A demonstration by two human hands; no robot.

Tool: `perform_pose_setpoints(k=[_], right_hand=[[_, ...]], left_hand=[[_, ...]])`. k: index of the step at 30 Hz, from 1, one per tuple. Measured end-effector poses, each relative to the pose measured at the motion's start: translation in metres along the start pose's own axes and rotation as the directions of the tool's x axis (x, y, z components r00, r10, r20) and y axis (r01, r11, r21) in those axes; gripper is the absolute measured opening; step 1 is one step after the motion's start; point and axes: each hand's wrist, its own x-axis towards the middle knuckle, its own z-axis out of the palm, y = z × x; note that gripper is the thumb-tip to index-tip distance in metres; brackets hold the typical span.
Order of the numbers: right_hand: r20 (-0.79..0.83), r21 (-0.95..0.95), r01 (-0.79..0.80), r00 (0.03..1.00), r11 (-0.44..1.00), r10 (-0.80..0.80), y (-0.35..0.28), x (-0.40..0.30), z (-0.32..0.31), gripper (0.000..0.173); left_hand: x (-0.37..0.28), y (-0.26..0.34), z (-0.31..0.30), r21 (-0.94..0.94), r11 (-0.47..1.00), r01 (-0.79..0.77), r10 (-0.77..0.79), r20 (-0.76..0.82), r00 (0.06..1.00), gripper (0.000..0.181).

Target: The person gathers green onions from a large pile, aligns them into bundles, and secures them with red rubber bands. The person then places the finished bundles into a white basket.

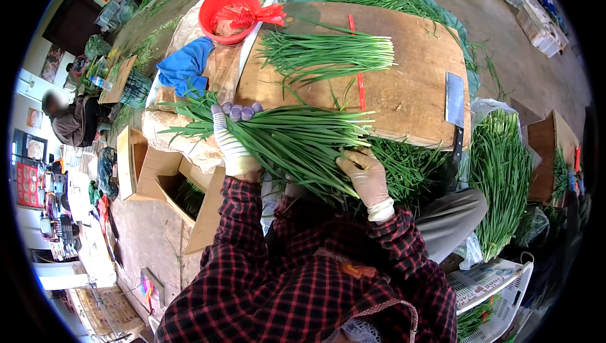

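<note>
My left hand (232, 137), in a striped work glove with purple fingertips, grips a large bunch of garlic chives (293, 130) near its leafy end. In a thin pale glove, my right hand (364, 172) pinches at the bunch's lower edge near the stem ends; whether stalks sit between its fingers is unclear. A second chive bundle (331, 54) lies on the wooden board (416, 73), its pale stem ends lined up to the right. Under that bundle runs a red tie strip (361, 92). A cleaver (454, 106) rests at the board's right edge, its black handle overhanging toward me.
A red bowl (210, 21) holding red ties and a blue cloth (184, 63) are at the upper left. Loose chives (407, 168) lie below the board, and a chive pile (499, 177) stands right. A cardboard box (208, 201) is left. Another person (75, 120) sits farther left.
</note>
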Motion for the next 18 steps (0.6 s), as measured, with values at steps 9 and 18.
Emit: perform_pose_setpoints(k=[9, 18], right_hand=[[-0.202, 0.291, -0.047, 0.973, 0.956, 0.11, 0.001, -0.02, -0.042, 0.016], [0.128, -0.665, 0.381, 0.906, 0.643, -0.404, -0.06, -0.002, -0.029, 0.042]], left_hand=[[0.002, 0.0, -0.001, 0.042, 0.999, 0.017, -0.018, 0.031, 0.999, 0.033], [-0.008, -0.006, 0.016, 0.042, 0.997, 0.058, -0.06, 0.062, 0.996, 0.033]])
